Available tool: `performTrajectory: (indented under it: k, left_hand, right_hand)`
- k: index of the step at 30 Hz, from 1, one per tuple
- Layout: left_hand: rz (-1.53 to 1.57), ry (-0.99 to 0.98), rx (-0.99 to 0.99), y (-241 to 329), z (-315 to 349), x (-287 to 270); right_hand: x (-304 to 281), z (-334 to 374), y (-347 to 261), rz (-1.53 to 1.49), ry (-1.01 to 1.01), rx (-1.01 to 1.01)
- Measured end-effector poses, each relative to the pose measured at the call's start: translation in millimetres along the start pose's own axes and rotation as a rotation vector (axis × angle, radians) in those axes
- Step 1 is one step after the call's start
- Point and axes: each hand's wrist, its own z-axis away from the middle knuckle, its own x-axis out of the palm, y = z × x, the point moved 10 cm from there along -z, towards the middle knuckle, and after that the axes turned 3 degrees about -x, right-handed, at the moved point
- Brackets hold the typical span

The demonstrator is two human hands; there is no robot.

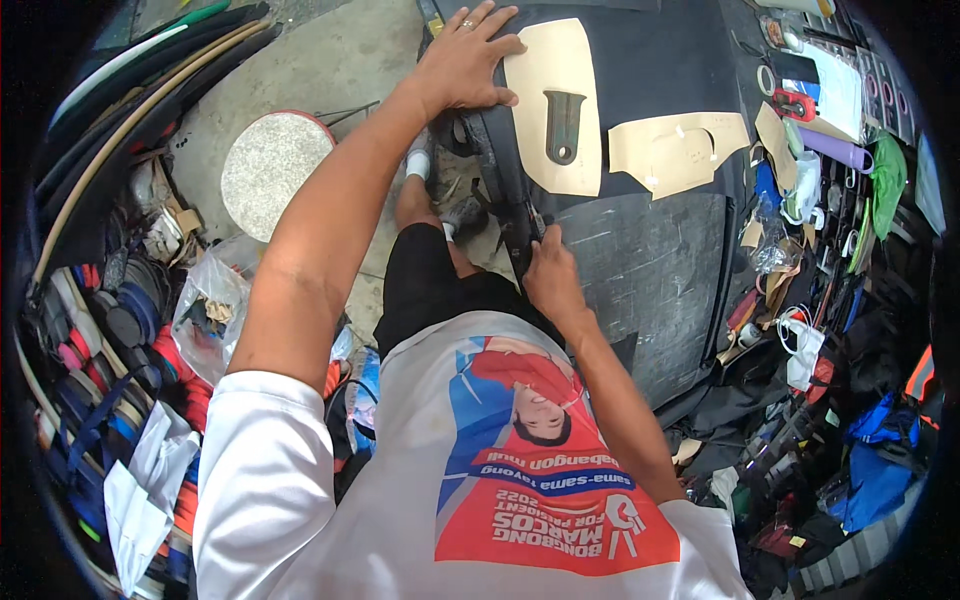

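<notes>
My left hand lies with fingers spread on the black sheet material at the far left edge of the worktable. Its thumb and fingertips touch a tall tan cardboard pattern. On that pattern rests a dark, flared flat piece with a round hole at its lower end. To its right lies a second tan cardboard pattern with a curved cutout. My right hand is closed at the table's near left edge, below the tall pattern. Something small and dark shows at its fingertips, too hidden to name.
A scuffed dark board covers the table's near part. A round stool stands on the concrete floor at left. Rolled materials and heaped straps line the left side. Tools, tape, bags and a purple roll crowd the right.
</notes>
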Motion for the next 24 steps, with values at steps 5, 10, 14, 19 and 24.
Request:
performTrajectory:
  k: [5, 10, 14, 19, 24]
  left_hand:
    - [-0.082, 0.058, 0.014, -7, -1, 11]
    - [-0.203, 0.034, -0.028, -4, -7, 20]
    - [-0.263, -0.085, -0.094, 8, -7, 20]
    - [-0.301, -0.177, -0.026, 29, -33, 33]
    - [-0.220, -0.148, -0.079, 30, -59, 47]
  right_hand:
    - [0, 29, 17, -0.019, -0.058, 0.073]
    - [-15, 65, 39, -0.043, -0.008, 0.058]
    - [-66, 35, 27, -0.061, 0.188, 0.049]
    - [-129, -86, -9, -0.035, 0.393, -0.221]
    - [-153, -170, -18, -0.006, 0.414, -0.301]
